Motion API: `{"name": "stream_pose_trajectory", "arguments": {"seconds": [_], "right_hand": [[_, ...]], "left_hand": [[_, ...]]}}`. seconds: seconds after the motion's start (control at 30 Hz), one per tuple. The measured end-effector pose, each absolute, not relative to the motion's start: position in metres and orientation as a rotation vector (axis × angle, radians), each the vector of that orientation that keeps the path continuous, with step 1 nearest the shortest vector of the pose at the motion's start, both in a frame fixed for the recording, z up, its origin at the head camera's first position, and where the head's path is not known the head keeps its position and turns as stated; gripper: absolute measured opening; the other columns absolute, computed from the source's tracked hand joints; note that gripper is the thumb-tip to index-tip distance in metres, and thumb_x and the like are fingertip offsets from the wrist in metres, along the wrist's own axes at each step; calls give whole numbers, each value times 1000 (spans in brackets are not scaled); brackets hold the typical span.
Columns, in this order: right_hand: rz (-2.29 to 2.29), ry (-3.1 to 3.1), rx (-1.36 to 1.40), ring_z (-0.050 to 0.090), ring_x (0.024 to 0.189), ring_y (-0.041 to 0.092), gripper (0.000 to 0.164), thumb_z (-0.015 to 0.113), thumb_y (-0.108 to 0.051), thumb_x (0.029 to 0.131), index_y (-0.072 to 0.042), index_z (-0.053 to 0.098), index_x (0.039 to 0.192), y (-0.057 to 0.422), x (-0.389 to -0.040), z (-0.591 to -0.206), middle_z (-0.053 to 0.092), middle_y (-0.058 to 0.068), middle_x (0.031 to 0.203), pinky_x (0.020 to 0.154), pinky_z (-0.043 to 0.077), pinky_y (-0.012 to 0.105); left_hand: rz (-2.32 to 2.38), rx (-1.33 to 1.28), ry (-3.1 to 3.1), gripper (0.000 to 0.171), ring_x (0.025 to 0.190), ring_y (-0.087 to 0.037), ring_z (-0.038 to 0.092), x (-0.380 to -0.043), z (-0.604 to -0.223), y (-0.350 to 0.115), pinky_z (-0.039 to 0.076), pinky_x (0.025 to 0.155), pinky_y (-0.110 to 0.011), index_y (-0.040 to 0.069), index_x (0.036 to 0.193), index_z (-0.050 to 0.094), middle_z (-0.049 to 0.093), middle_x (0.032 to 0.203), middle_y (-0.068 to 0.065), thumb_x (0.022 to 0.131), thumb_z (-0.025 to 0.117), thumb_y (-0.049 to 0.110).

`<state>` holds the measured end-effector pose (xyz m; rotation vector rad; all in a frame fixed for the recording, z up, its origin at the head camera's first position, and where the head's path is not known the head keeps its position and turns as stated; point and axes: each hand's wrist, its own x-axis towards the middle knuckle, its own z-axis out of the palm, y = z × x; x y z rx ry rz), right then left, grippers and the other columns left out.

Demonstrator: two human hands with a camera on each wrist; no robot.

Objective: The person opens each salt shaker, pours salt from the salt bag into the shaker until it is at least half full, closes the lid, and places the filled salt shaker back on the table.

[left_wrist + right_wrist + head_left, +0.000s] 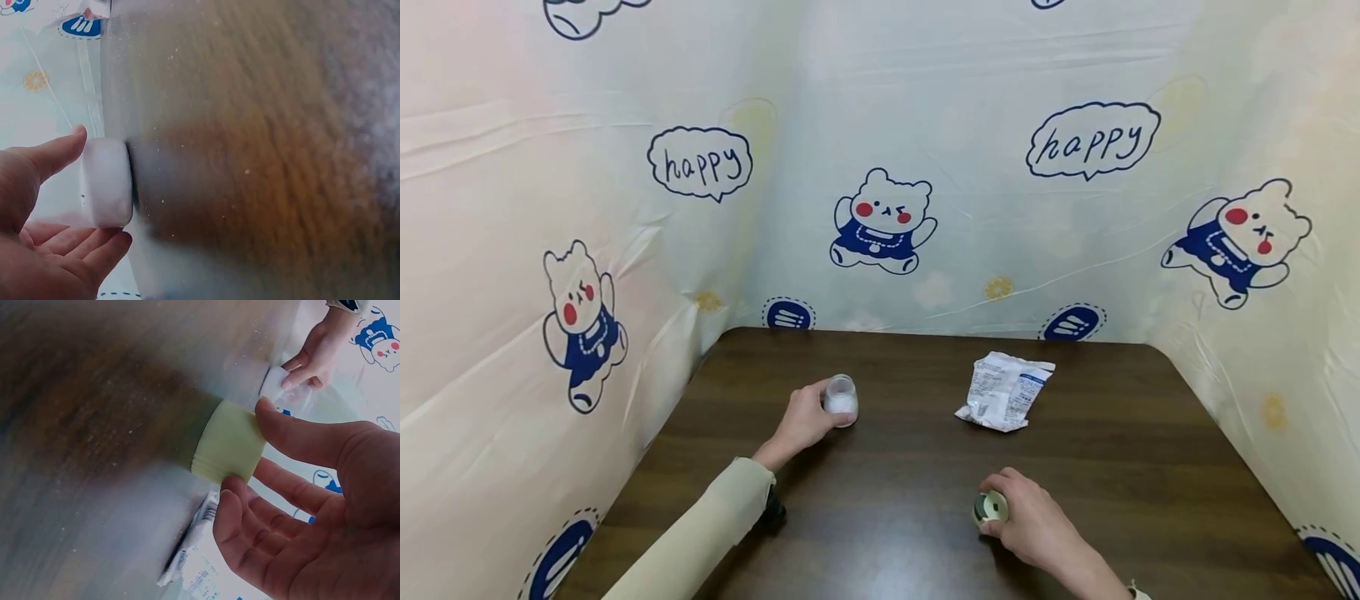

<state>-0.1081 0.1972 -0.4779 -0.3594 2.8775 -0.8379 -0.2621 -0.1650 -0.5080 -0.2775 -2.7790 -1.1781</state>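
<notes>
On the left part of the brown table, my left hand grips a small clear jar with white contents. The jar stands upright, and in the left wrist view its white lower part sits between the thumb and the fingers. My right hand, nearer the front edge and to the right, pinches a pale green cap between thumb and fingertips. Fine ribs run along the cap's lower edge, close to the tabletop. From above, the cap shows a dark patch on one side.
A crumpled white packet with printed text lies at the back right of the table, beyond my right hand. A pale curtain printed with bears and the word "happy" hangs round the table's back and sides.
</notes>
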Motion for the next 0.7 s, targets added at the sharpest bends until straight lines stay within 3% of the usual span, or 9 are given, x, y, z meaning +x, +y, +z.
{"name": "stream_pose_trajectory", "arguments": {"seconds": [0.7], "right_hand": [[-814,2952,-593,63,89,21,41,92,-21,83,-6,75,118,167,-143,-476,66,3,109,74,53,45]], "left_hand": [[-1133,-291,-2772,68,100,-28,69,-257,-508,-163,58,86,-49,1,135,66,72,121,-14,77,98,21]]}}
